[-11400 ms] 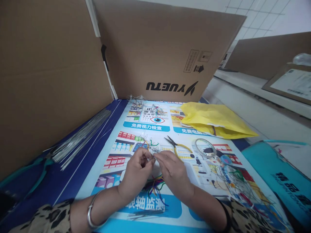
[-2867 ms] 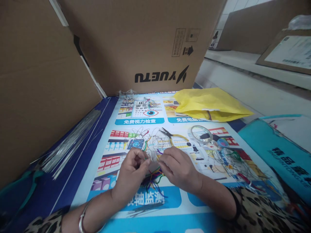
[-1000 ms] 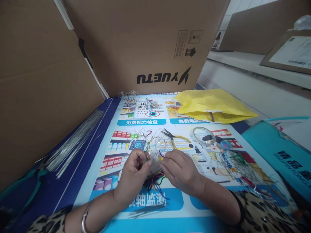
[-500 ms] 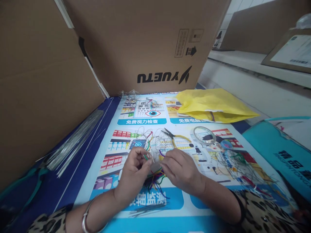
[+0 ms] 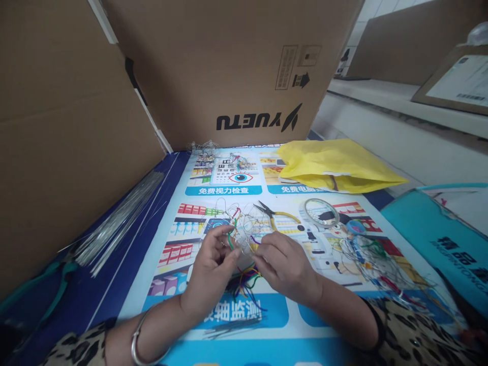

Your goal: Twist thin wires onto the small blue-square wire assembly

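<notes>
My left hand (image 5: 213,262) is closed in a pinch on a thin, pale wire wound with green cord (image 5: 231,240), which curves up past the fingertips. Facing it, my right hand (image 5: 287,267) is pinched shut; what lies between its fingertips is too small to make out. A short purple strand (image 5: 254,240) shows just beside those fingertips. Below both hands lies a bunch of coloured cords (image 5: 246,290) in green, yellow, purple and red. Beyond the hands is a loose tangle of fine wire (image 5: 247,218), with yellow-handled pliers (image 5: 280,216) at its right.
A clear round ring (image 5: 322,212) and tangled wires with coloured bits (image 5: 371,259) lie to the right. Behind them is a yellow bag (image 5: 335,162). Straight silver wires (image 5: 122,221) and teal-handled pliers (image 5: 59,287) lie left. Cardboard walls (image 5: 213,66) stand behind and left.
The green-wrapped wire at my left fingertips now shows more, curving upward. My right hand has barely shifted and stays pinched. The view has moved slightly.
</notes>
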The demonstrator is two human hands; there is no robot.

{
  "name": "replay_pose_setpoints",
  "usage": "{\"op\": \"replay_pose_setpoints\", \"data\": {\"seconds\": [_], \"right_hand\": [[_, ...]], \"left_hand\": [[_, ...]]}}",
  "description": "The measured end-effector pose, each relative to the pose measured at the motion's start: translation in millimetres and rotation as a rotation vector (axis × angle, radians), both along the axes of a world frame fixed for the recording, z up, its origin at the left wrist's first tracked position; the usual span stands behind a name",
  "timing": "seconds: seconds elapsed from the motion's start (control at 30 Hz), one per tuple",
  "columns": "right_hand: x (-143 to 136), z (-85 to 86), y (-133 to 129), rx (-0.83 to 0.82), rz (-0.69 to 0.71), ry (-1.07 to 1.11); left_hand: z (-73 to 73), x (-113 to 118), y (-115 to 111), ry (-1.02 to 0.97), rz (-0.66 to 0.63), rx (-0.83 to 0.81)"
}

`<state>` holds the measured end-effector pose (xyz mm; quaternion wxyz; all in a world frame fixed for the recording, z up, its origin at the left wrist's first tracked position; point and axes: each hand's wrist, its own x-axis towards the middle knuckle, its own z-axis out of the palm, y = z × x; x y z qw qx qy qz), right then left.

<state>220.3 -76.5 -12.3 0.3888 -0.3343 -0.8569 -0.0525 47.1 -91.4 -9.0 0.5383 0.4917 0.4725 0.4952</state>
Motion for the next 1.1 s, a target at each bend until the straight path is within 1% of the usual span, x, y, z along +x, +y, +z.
{"op": "replay_pose_setpoints", "data": {"seconds": [0.3,0.5,0.83,1.1], "right_hand": [[0.4,0.6,-0.3,-0.026,0.012,0.033],[0.2,0.4,-0.3,-0.015,0.02,0.026],[-0.6,2.1,-0.8,-0.009,0.024,-0.027],[0.2,-1.2,-1.1,-0.021,0.029,-0.046]], "left_hand": [[3.6,0.7,0.9,0.062,0.02,0.03],[6.9,1.7,0.2,0.044,0.014,0.012],[7.1,3.2,2.1,0.002,0.028,-0.019],[7.5,2.6,1.7,0.035,0.016,-0.008]]}}
